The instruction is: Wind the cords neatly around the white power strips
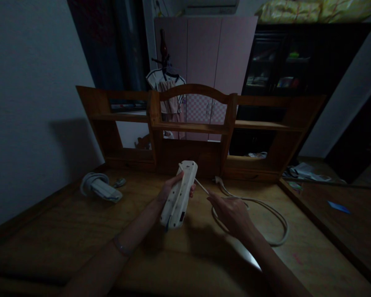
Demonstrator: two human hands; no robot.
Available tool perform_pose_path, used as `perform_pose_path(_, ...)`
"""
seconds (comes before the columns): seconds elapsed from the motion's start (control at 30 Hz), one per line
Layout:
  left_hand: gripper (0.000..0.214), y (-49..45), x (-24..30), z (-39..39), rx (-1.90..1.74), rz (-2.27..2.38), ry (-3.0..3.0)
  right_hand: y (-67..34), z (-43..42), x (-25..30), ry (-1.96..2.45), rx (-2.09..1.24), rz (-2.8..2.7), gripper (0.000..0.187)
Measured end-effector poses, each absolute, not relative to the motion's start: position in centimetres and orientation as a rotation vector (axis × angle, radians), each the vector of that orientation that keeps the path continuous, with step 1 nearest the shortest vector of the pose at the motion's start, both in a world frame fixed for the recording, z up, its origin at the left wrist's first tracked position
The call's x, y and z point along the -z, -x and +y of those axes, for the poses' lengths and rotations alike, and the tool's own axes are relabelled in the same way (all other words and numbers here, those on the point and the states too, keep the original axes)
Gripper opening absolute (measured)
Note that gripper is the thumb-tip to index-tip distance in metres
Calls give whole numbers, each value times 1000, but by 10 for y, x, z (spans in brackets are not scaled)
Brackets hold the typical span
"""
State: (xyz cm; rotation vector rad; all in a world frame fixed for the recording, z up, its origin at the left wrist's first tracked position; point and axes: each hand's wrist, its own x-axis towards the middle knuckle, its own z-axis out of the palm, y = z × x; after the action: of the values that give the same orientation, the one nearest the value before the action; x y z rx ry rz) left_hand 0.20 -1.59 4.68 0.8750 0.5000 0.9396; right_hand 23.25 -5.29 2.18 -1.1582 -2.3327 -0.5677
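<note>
My left hand (170,187) grips a white power strip (181,196), holding it tilted above the wooden table with its screw-dotted underside towards me. A length of the cord lies along that underside. A small bluish piece sticks out at the near end. My right hand (230,212) is closed in a pinch on the pale power cord (201,185), which runs taut from the strip's far right edge. Beyond my right hand, more of the cord lies in a wide loop on the tabletop. The plug (218,180) rests near the shelf.
A bundled whitish cable or strip (102,189) lies on the table (136,255) at left, beside a small grey object (119,182). A wooden shelf unit (191,128) borders the back. A raised wooden edge runs along the right, with a blue card (338,207) beyond it.
</note>
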Motion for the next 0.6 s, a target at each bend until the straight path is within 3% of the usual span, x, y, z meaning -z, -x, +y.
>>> perform_pose_path(0.13, 44, -6, -46, -16, -1006, 733, -1064, -236, -53, -24, 1107, 500, -2259, 23)
perform_pose_path(0.37, 47, -7, -59, -26, -1285, 1238, -1851, -231, -54, -21, 1113, 438, -2234, 27)
perform_pose_path(0.6, 59, -16, -34, -22, -1015, 1627, -2284, -233, -55, -19, 1137, 438, -2237, 28)
